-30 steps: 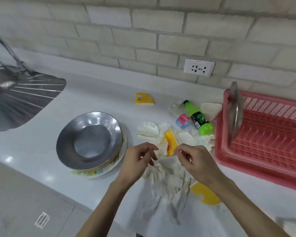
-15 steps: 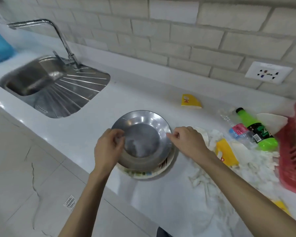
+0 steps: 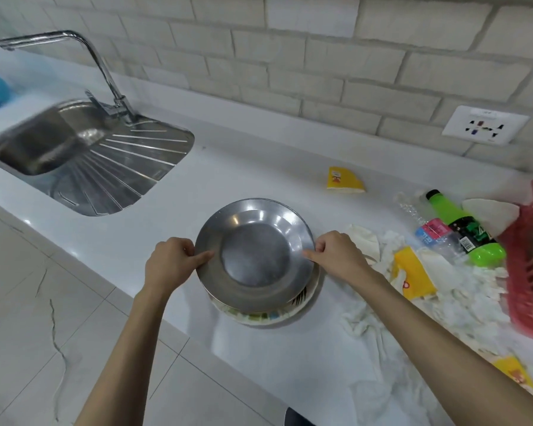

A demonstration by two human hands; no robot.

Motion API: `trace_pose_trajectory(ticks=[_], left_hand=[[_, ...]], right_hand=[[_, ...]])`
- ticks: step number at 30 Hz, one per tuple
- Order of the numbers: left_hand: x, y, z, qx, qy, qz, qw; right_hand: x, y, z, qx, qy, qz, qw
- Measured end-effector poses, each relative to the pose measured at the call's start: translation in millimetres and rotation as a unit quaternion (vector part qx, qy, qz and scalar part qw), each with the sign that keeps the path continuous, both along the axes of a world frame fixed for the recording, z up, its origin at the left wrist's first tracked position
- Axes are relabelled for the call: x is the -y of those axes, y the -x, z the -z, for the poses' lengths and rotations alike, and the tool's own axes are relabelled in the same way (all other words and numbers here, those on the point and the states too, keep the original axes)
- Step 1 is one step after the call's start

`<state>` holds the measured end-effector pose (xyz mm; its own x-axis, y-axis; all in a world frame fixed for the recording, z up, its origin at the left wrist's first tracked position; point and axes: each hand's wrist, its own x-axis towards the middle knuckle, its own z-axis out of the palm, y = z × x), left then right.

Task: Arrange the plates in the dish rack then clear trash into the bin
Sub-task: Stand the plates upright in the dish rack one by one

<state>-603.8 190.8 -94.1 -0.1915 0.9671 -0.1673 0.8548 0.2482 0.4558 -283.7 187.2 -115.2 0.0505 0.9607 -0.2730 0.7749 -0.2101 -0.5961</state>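
A steel plate tops a short stack on the white counter, over a patterned plate whose rim shows below. My left hand grips the steel plate's left rim, thumb on top. My right hand grips its right rim the same way. The red dish rack is cut off at the right edge. Trash lies between plates and rack: crumpled white tissue, yellow wrappers, a green bottle and a crushed clear bottle.
A steel sink with a tap is set in the counter at the left. Another yellow wrapper lies near the wall. A wall socket is at the right. Tiled floor runs below the counter's front edge.
Both hands left the tissue pile, moved left to the plate stack and took hold of the steel plate's rim. The view swung left, bringing the sink in.
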Motion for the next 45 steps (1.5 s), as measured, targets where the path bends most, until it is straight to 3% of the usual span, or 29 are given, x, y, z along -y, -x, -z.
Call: trace_pose_trajectory(ticks=[8,10,13,20,25,29,35,40,45], left_hand=[[13,-1,-23,0.017,0.002,-0.03,0.999],[19,-3,-25,0.11,-0.032,-0.041,0.993],[29,-13,-28,0.299,-0.079,-0.072,0.948],[58,-60,-26,0.428,-0.107,-0.091,0.893],[72,-119,-20,0.488,-0.082,-0.087,0.864],[88,-187,-11,0.494,-0.04,-0.047,0.867],[110,-285,0,0.504,0.032,0.054,0.862],[143,-350,-2,0.481,0.057,0.149,0.862],[163,-402,-7,0.454,0.064,0.24,0.856]], right_hand=[[8,-4,14,-0.053,0.01,-0.004,0.999],[11,-5,9,-0.038,0.002,-0.004,0.999],[17,-8,1,-0.044,-0.016,-0.003,0.999],[40,-33,-33,-0.189,-0.006,0.052,0.981],[66,-80,-59,-0.295,-0.083,0.1,0.946],[99,-130,-87,-0.252,-0.182,0.104,0.945],[164,-195,-132,-0.105,-0.257,0.121,0.953],[216,-240,-171,0.011,-0.26,0.141,0.955],[262,-275,-206,0.058,-0.273,0.166,0.946]])
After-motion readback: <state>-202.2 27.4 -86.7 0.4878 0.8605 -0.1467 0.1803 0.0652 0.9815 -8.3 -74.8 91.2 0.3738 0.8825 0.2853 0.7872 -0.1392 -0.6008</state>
